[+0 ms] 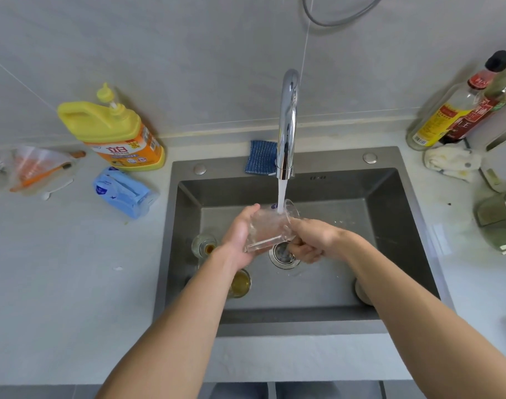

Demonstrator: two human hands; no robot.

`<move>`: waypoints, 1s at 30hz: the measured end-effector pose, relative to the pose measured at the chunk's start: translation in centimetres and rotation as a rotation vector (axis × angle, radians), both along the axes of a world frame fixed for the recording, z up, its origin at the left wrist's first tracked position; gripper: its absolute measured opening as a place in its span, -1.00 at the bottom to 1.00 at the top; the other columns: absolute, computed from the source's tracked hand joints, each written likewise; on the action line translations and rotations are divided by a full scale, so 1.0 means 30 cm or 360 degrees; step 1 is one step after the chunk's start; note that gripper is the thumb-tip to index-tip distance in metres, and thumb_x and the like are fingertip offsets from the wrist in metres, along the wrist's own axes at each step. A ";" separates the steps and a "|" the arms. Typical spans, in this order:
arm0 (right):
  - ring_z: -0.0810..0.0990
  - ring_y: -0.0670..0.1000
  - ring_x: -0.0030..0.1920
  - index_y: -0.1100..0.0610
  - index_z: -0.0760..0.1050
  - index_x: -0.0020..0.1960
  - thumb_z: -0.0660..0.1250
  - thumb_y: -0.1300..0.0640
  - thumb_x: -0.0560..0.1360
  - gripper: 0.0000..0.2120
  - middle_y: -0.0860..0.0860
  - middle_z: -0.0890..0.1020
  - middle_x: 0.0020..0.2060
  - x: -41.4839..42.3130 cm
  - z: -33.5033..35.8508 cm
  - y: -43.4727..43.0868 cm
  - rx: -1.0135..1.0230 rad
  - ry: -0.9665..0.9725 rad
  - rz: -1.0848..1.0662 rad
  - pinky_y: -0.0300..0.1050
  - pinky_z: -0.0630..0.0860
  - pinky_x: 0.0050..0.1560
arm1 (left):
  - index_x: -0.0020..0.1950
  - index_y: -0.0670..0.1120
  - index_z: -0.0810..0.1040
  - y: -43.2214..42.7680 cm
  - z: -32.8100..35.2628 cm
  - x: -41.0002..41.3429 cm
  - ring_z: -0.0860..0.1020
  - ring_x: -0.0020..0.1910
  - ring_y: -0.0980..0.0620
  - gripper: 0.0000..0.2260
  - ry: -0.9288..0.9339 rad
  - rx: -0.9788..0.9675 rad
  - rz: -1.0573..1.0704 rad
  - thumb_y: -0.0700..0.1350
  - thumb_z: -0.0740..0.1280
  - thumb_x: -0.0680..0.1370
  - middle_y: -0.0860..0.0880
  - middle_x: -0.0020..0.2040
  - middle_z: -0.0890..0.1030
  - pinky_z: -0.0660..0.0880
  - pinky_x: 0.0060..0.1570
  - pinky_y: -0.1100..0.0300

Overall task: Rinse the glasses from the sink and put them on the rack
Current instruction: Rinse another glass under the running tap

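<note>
While the stream of tap water (281, 194) falls from the tall chrome faucet (287, 119), the person holds a clear straight-sided drinking glass (267, 230) right under it, between both hands and above the basin of the grey steel sink (390, 203). The glass is tilted, mouth up and away from the person, so the water lands inside the rim and, I would guess, runs the length of the wall before spilling out.

The left hand (240, 234) wraps the glass from its outer side, with the palm against the wall and the fingers curled over the top, which seems to carry the weight. The right hand (309, 240) meets it from the other side. Its thumb lies along the glass near the mouth and its fingers are curled beneath, apparently pinching the lower edge to steady or turn it. The exact contact under the glass is hidden.

Directly below the hands sits the round metal drain strainer (283, 256), so the runoff goes straight down. Just to the left of the left wrist stands a small glass with brown dregs (204, 244), and under the left forearm sits a glass holding amber liquid (240, 283). Both wait upright on the sink floor, not yet rinsed.

No rack shows from where I stand, so the drop-off spot is unknown.
</note>
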State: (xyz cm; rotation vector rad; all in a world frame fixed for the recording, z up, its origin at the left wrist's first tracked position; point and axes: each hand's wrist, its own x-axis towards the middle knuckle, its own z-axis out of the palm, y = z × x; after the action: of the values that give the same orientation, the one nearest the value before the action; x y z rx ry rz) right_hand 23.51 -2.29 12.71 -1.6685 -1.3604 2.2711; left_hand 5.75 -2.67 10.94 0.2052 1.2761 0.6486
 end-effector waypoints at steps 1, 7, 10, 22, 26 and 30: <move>0.07 -0.04 -0.54 0.03 0.59 -0.32 -0.04 -0.06 0.72 -0.40 -0.02 0.18 -0.56 0.011 0.010 0.005 -0.0067 0.0031 0.0038 -0.08 0.01 -0.37 | 0.09 -0.14 0.70 -0.002 -0.004 0.000 0.71 -0.19 -0.06 -0.65 -0.0008 0.0004 -0.0018 0.12 0.29 0.66 -0.13 -0.06 0.76 0.57 -0.09 0.08; 0.40 0.02 -0.49 0.20 0.47 -0.32 -0.13 -0.17 0.73 -0.31 0.09 0.48 -0.49 -0.007 0.004 0.040 0.0274 -0.0485 0.0206 -0.11 0.48 -0.23 | 0.28 -0.15 0.64 -0.011 -0.012 -0.003 0.69 -0.14 -0.12 -0.60 0.0008 -0.0121 0.0030 0.13 0.36 0.62 -0.17 -0.04 0.75 0.63 -0.12 0.07; 0.65 0.10 -0.23 0.30 0.65 -0.04 0.08 -0.14 0.72 -0.41 0.20 0.70 -0.18 0.025 -0.018 0.056 0.0320 -0.0197 -0.0090 0.01 0.64 -0.09 | 0.33 -0.18 0.63 -0.019 -0.024 0.009 0.66 -0.16 -0.10 -0.55 -0.0137 -0.0170 0.0150 0.12 0.35 0.60 -0.19 0.06 0.70 0.59 -0.42 0.19; 0.67 0.15 -0.21 0.23 0.57 -0.20 0.07 -0.58 0.41 -0.15 0.13 0.66 -0.27 0.028 0.023 -0.002 0.1168 -0.0435 -0.0070 0.15 0.62 -0.07 | 0.12 -0.19 0.60 -0.020 -0.028 -0.005 0.47 -0.46 0.03 -0.59 -0.0517 -0.0264 -0.0114 0.08 0.11 0.66 -0.17 -0.12 0.61 0.35 -0.58 0.26; 0.52 0.08 -0.43 0.16 0.41 -0.42 0.07 -0.38 0.61 -0.29 0.06 0.52 -0.51 -0.026 0.040 -0.006 0.1029 -0.0629 -0.0336 -0.09 0.44 -0.28 | 0.23 -0.21 0.66 -0.006 -0.015 0.040 0.69 -0.01 -0.18 -0.62 -0.0556 -0.0139 0.0323 -0.02 0.15 0.69 -0.24 0.11 0.71 0.62 -0.01 -0.01; 0.45 -0.02 -0.54 -0.01 0.71 -0.22 0.22 -0.32 0.61 -0.50 0.05 0.54 -0.50 0.013 0.040 -0.032 0.0588 -0.0114 -0.0064 -0.19 0.46 -0.42 | 0.18 -0.20 0.67 0.005 -0.019 0.015 0.64 -0.16 -0.10 -0.53 -0.0274 -0.0280 0.0321 -0.02 0.01 0.71 -0.24 0.05 0.73 0.56 -0.23 0.10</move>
State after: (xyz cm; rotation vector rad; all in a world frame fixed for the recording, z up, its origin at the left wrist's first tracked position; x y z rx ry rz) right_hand 23.91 -3.25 13.89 -1.6439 -1.6222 1.8117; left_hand 6.19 -2.52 10.37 -0.1237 1.1886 0.7053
